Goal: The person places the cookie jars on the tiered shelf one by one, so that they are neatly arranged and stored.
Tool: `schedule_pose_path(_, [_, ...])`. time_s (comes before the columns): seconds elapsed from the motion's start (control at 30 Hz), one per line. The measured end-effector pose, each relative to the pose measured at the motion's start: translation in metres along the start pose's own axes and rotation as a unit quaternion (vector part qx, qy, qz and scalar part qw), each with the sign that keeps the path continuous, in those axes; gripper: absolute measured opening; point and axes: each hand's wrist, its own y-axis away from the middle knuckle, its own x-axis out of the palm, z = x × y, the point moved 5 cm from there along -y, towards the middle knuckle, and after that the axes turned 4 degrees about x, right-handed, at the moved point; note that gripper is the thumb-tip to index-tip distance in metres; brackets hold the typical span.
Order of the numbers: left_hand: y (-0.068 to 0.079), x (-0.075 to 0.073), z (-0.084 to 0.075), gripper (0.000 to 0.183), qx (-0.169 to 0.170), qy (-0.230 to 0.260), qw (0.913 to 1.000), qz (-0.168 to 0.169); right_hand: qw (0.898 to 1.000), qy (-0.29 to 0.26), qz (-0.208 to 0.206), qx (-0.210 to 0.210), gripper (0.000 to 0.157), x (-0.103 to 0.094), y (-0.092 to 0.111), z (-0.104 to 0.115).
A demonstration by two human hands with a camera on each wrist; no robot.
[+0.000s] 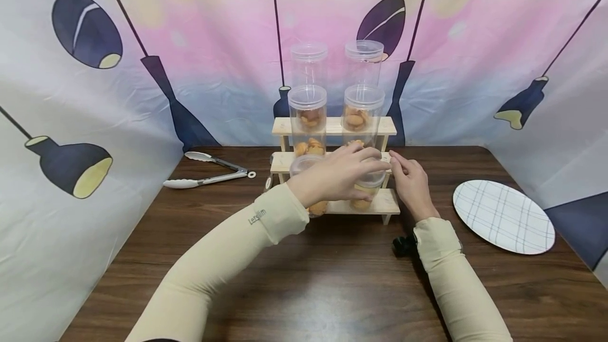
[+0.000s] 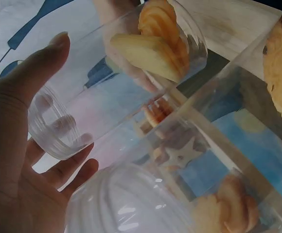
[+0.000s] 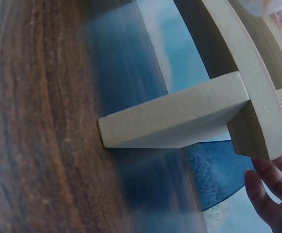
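Note:
A three-tier wooden stand [image 1: 332, 126] holds several clear lidded jars with cookies inside. My left hand [image 1: 344, 173] is over the front right jar [image 1: 362, 202], partly hiding it. In the left wrist view, the thumb is stretched out beside that jar's clear lid [image 2: 58, 124], and the other fingers show through and behind it. Shaped cookies [image 2: 155, 48] lie at the jar's far end. My right hand [image 1: 412, 183] is at the stand's right side, fingertips by the end of a plank [image 3: 270, 131], with the thumb apart from the wood.
Metal tongs with white tips [image 1: 182, 183] lie spread at the left of the brown table [image 1: 294, 278]. A white checked oval plate [image 1: 503, 218] lies to the right. A printed cloth [image 1: 228, 41] hangs behind the stand. A small black object [image 1: 402, 246] is by the right wrist.

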Motion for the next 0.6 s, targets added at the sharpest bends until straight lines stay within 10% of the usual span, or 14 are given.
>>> schedule_pose_path(0.6, [-0.005,0.019,0.008,0.069,-0.013,-0.035,0.9985,0.040,1.000,0.004,0.000,0.008,0.047,0.000,0.000,0.000])
